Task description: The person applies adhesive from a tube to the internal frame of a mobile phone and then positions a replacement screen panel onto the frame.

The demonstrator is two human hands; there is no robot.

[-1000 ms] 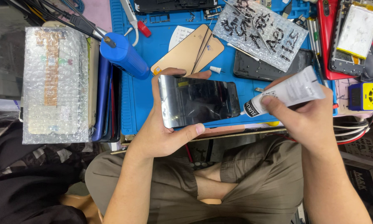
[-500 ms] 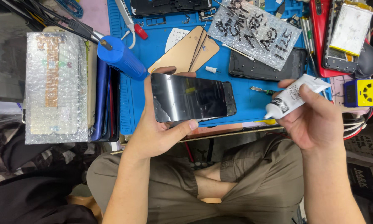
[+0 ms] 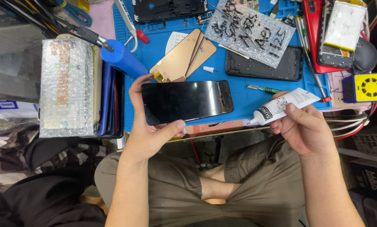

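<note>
My left hand (image 3: 148, 126) grips a black phone (image 3: 184, 101) by its left end, screen side up, held level over the front edge of the blue work mat (image 3: 239, 90). My right hand (image 3: 308, 128) holds a white glue tube (image 3: 283, 105) with a black band, its nozzle pointing left toward the phone's right end, a gap between them.
On the mat lie two tan screen panels (image 3: 184, 56), a second black phone (image 3: 264, 67), a bubble-wrap pack (image 3: 249, 29), and a small tool (image 3: 264, 88). A blue cylinder (image 3: 123, 59) and bubble-wrapped stack (image 3: 66, 88) sit left. A yellow fan box (image 3: 365, 87) is right.
The phone has turned flatter and shifted left. My right hand has drawn the glue tube away from the phone's right end, to the right.
</note>
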